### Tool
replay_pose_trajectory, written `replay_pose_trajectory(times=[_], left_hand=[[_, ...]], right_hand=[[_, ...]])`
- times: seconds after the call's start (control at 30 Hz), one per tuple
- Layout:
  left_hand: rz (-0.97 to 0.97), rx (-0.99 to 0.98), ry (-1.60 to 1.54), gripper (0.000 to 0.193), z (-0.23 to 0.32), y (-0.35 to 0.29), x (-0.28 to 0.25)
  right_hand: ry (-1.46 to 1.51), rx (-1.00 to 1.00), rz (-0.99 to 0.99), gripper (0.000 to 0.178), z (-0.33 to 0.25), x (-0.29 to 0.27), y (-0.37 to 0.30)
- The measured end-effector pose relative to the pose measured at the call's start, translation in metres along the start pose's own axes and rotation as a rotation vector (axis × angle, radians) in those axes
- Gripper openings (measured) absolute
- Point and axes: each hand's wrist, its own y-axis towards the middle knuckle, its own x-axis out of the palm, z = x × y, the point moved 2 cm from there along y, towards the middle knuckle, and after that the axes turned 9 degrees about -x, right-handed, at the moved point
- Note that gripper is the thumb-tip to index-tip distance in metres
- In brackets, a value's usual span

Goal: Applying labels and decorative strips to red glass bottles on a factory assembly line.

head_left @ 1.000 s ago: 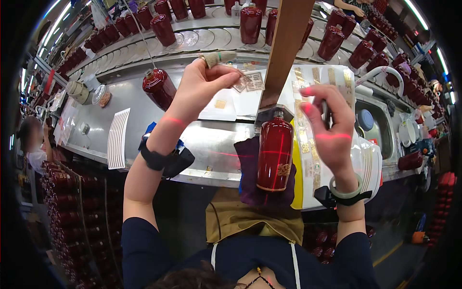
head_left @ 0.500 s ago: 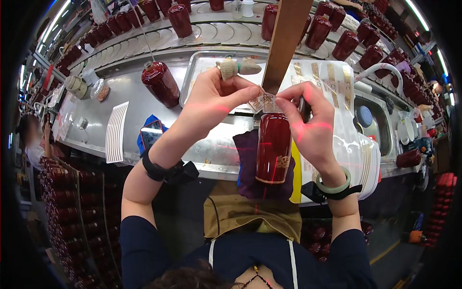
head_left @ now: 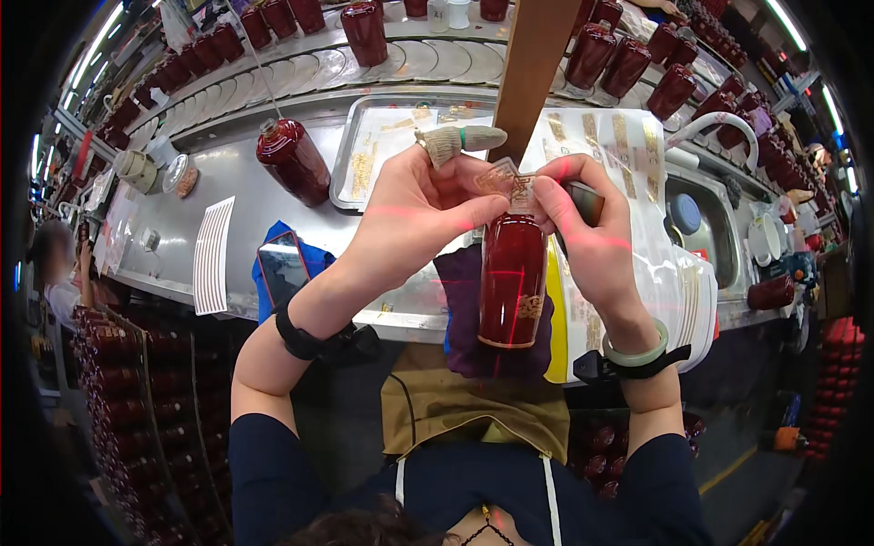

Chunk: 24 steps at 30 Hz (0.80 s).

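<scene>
A glossy dark red bottle lies on a purple cloth at the bench edge, with a gold emblem on its side. Just above its far end, both hands pinch a small clear decal with gold patterning. My left hand is closed, thumb and fingers on the decal's left side. It also keeps a bristle brush tucked between its fingers, tip to the right. My right hand is closed on the decal's right edge. Something dark sits partly hidden in that palm; I cannot make out what.
A wooden post rises just beyond my hands. Another red bottle stands left, near a phone on blue cloth and a striped sheet. Decal sheets cover the right side beside a sink. Behind runs a conveyor with bottles.
Both hands have shifted slightly with the decal, which now shows raised and spread between the fingers. The brush has tilted a little. Bottles on the conveyor have moved right.
</scene>
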Motion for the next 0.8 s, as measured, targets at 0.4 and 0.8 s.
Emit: replay_pose_trajectory(times=[0.4,0.8], left_hand=[[-0.008,-0.075,-0.048,0.044,-0.011,0.005,0.005],[-0.122,-0.151,-0.233,0.042,-0.021,-0.001,0.006]], right_hand=[[0.003,0.081,0.045,0.023,-0.002,-0.008,-0.005],[-0.96,-0.907,-0.018,0.031,-0.007,-0.011,-0.026]])
